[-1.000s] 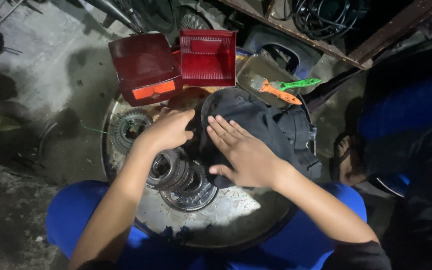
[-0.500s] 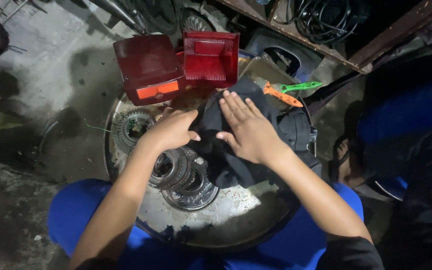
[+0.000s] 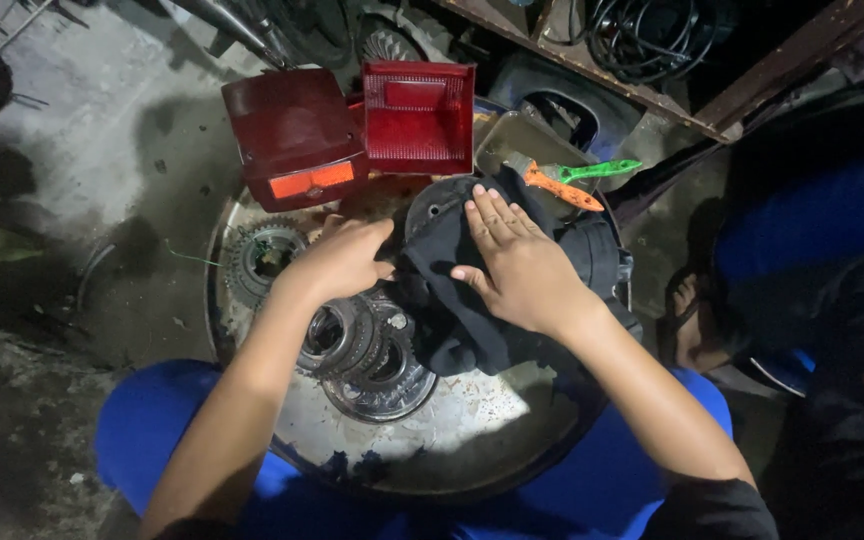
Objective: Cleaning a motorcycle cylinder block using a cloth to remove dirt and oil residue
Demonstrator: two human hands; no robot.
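A black cloth (image 3: 452,320) is draped over a dark round part (image 3: 592,255) on a wide metal pan (image 3: 472,440). My right hand (image 3: 517,265) lies flat on the cloth, fingers spread and pointing away from me. At the cloth's left edge, my left hand (image 3: 347,255) has its fingers curled, gripping the fabric. Under the left wrist sit stacked metal gears and rings (image 3: 362,345). A lone sprocket gear (image 3: 262,255) lies at the pan's left rim.
Two red tail-light housings (image 3: 297,135) (image 3: 419,115) stand at the pan's far edge. An orange and green handled tool (image 3: 572,180) rests in a small grey tray (image 3: 522,135). Another person in blue (image 3: 812,300) crouches at the right. My blue-clad legs (image 3: 152,440) frame the pan.
My right hand has slid away from me across the cloth, toward the far rim. My left hand has stayed at the cloth's left edge.
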